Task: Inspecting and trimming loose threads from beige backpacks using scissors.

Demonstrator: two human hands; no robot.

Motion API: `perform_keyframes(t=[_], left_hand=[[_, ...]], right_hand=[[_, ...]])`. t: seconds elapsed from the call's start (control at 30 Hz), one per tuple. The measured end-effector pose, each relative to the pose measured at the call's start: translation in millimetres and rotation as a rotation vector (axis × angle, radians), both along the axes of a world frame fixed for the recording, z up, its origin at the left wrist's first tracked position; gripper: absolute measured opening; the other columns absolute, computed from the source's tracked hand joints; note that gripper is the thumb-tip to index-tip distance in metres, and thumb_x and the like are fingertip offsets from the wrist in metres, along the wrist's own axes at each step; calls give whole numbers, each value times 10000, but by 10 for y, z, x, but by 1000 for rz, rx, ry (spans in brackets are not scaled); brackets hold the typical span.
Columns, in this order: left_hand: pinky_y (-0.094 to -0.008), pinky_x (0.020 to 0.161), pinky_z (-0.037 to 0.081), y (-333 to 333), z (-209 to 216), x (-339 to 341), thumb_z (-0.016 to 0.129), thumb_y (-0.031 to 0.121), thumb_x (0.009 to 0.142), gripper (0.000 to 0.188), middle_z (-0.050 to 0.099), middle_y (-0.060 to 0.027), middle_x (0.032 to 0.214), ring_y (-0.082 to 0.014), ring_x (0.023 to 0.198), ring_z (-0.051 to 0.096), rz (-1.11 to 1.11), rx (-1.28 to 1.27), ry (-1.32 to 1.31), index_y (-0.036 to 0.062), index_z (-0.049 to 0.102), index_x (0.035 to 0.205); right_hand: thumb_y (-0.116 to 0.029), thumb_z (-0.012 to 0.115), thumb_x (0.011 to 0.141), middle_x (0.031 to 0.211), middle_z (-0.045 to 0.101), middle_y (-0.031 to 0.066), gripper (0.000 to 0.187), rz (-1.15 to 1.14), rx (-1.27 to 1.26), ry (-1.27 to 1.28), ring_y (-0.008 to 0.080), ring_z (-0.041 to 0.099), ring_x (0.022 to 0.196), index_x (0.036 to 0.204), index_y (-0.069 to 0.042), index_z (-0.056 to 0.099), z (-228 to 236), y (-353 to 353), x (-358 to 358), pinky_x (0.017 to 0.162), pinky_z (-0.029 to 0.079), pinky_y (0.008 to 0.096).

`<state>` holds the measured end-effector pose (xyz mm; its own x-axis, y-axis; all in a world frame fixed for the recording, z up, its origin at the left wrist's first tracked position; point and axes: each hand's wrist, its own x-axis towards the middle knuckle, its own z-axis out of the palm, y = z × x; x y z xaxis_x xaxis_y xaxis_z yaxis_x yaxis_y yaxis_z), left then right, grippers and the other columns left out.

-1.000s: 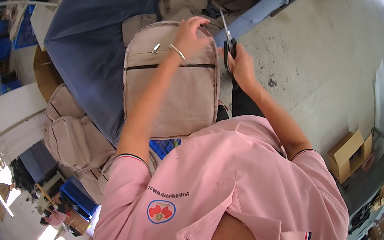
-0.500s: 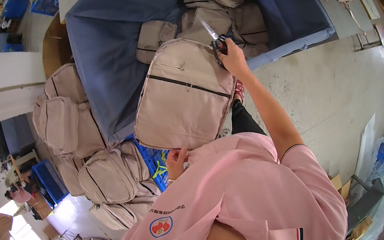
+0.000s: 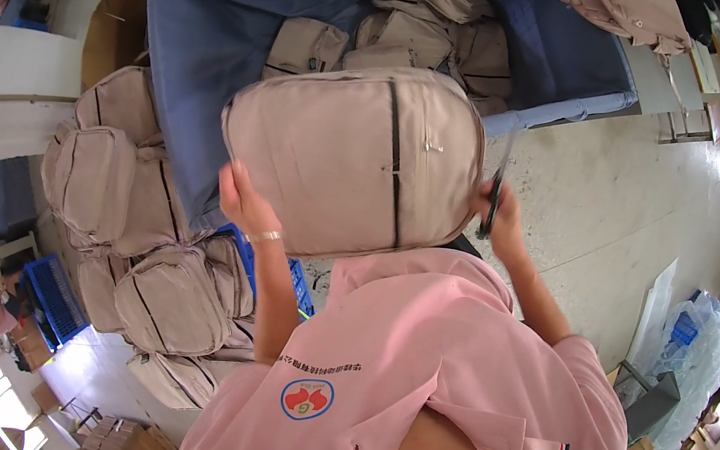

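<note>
A beige backpack [image 3: 323,163] with a dark zipper strip is turned on its side in front of my chest. My left hand [image 3: 245,207] grips its left edge, fingers partly hidden behind the fabric. At the opposite edge is my right hand [image 3: 503,224], closed round black-handled scissors [image 3: 493,194] whose blades point away from me. The right fingertips meet the backpack's rim there; how firmly they hold it, I cannot tell. White threads or a small tag show near the zipper.
Beyond the backpack stands a large blue fabric bin [image 3: 213,23] with several beige bags [image 3: 417,41] inside. More beige backpacks [image 3: 174,299] are piled at my left, by a blue crate [image 3: 301,289]. Another beige bag [image 3: 624,13] lies at the far right. Clear plastic sheeting [image 3: 685,371] is on the right.
The backpack has turned from upright to sideways, its zipper strip now running up and down. My left hand has risen to its left edge; my right hand has come nearer with the scissors.
</note>
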<state>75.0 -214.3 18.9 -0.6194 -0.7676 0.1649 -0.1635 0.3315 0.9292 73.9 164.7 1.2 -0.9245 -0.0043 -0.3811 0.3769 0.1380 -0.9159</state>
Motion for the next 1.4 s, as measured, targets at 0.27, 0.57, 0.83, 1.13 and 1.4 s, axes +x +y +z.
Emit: perform_keyframes(t=[0.27, 0.57, 0.83, 1.13, 1.4], left_hand=[[-371, 701, 488, 237, -386, -1144, 518, 248, 1003, 252, 657, -118, 885, -302, 789, 622, -288, -333, 61, 32, 632, 940], [-377, 711, 495, 323, -475, -1175, 522, 247, 1002, 265, 663, -135, 890, -313, 798, 629, -287, -352, 0, 13, 629, 940], [-366, 720, 495, 347, -459, -1145, 530, 232, 999, 257, 663, -146, 896, -311, 793, 627, -263, -348, -44, 0, 628, 949], [-346, 716, 496, 357, -532, -1184, 543, 208, 994, 238, 661, -142, 869, -295, 770, 625, -252, -300, -70, -6, 630, 936], [-320, 728, 505, 368, -428, -1154, 597, 202, 969, 204, 671, -115, 894, -243, 757, 630, -244, -244, -110, 6, 655, 971]], right_hand=[[-306, 704, 879, 698, 589, 77, 375, -51, 241, -110, 201, 636, 628, 970, 5, 514, 26, 139, 159, 602, 529, 337], [-565, 685, 818, 1001, 593, 181, 588, 452, 876, 493, 373, 599, 972, 938, -3, 563, 102, 185, -1191, 776, 492, 463], [-572, 680, 817, 919, 578, 175, 594, 761, 712, 529, 400, 593, 861, 925, -6, 536, 35, 70, -1772, 721, 461, 472], [-495, 689, 837, 765, 586, 193, 514, 689, 694, 525, 419, 589, 733, 825, -17, 499, -199, -10, -1621, 631, 452, 468], [-446, 748, 817, 707, 581, 194, 480, 503, 664, 399, 386, 577, 658, 805, -9, 547, -448, -23, -1678, 599, 437, 437]])
